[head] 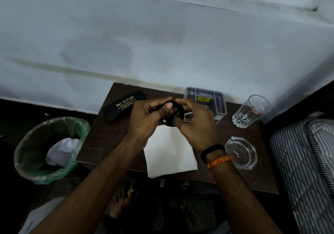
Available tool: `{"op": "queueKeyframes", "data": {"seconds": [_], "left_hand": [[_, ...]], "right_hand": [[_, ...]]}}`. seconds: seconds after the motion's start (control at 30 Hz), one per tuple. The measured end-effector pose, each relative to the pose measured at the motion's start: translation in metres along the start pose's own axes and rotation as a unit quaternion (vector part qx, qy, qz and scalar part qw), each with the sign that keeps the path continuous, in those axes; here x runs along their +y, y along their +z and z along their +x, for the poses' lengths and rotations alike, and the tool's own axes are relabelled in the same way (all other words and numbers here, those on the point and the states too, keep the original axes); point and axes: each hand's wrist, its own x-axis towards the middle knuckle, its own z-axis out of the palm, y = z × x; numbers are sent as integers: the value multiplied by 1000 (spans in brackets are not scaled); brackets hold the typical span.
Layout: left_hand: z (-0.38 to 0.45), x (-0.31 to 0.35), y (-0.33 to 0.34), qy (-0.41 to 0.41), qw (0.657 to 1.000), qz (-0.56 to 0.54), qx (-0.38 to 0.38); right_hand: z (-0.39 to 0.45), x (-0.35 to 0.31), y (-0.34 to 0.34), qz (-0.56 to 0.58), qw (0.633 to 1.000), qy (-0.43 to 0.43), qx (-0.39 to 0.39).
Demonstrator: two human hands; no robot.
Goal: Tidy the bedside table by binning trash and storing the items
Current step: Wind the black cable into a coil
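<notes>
Over the middle of the brown bedside table (108, 136), both my hands hold black-framed spectacles (176, 113). My left hand (146, 120) grips the left part of the frame, thumb on top. My right hand (195, 123) pinches the right rim from the other side. A black spectacle case (124, 105) with gold lettering lies shut at the table's back left. White paper (169, 150) lies flat under my hands and hangs over the front edge.
A grey organiser tray (221, 105) stands at the back against the wall. A clear drinking glass (251, 111) and a glass ashtray (241, 152) are on the right. A bin (36, 147) with a green liner and crumpled paper stands left of the table. A striped mattress (307, 161) borders the right.
</notes>
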Motion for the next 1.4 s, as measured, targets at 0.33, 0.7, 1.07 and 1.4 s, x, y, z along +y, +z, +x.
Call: {"op": "queueKeyframes", "data": {"seconds": [0.33,0.7,1.07,1.4], "left_hand": [[1,-3,2,42,995,65,69],[1,-2,-3,131,974,176,63],[1,1,-4,148,931,301,-143],[0,2,-3,128,959,244,-69]], "right_hand": [[-2,-6,5,-112,983,-131,64],[1,-2,3,48,988,-93,117],[9,7,-4,289,940,103,149],[10,5,-6,407,876,209,154]]}}
